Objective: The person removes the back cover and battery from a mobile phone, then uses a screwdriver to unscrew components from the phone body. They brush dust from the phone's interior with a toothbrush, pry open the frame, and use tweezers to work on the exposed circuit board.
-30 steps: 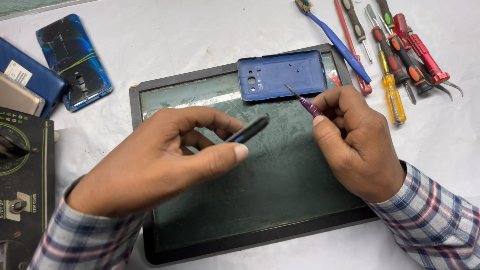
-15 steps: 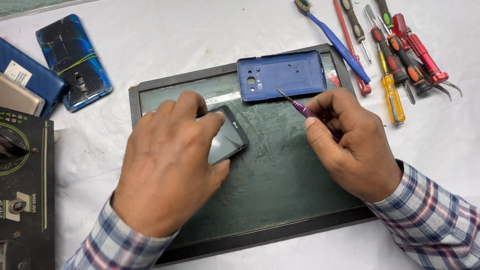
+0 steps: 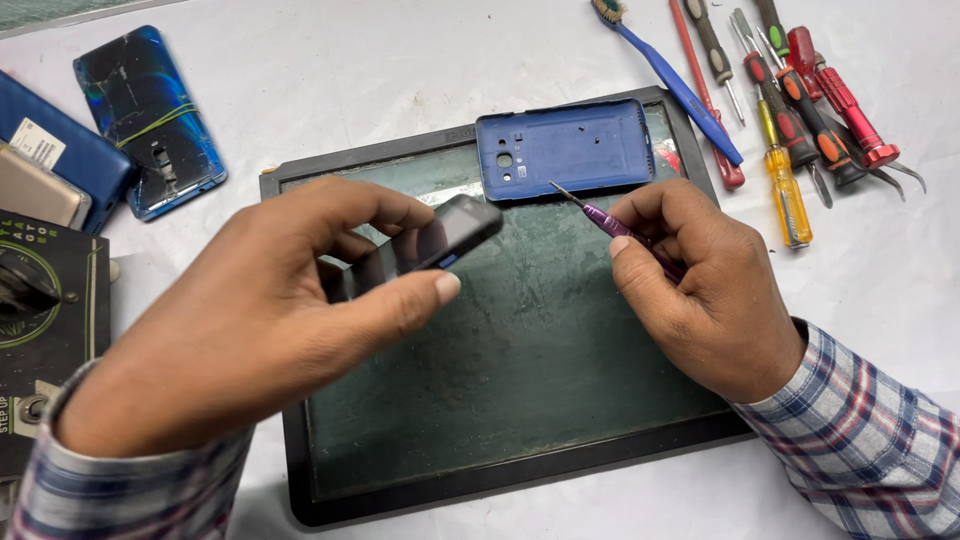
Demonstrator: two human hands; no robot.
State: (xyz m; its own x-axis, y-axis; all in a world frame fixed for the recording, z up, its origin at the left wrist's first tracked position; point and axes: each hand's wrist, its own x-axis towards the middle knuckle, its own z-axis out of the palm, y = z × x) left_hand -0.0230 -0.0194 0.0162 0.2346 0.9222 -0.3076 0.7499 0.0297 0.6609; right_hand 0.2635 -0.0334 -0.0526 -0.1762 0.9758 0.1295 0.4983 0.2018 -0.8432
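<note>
Small dark phone [image 3: 440, 238]: pinched in left hand [image 3: 270, 320] above green work mat [image 3: 520, 350] | right hand [image 3: 700, 290] grips purple precision screwdriver [image 3: 610, 222], tip near blue plastic back cover [image 3: 565, 148] | advice: steady phone low over mat, seat tip squarely before turning.

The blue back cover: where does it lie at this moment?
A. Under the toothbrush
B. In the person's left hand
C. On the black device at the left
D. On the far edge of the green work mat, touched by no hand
D: the blue back cover lies flat on the far part of the green work mat, apart from the left hand and the right hand.
</note>
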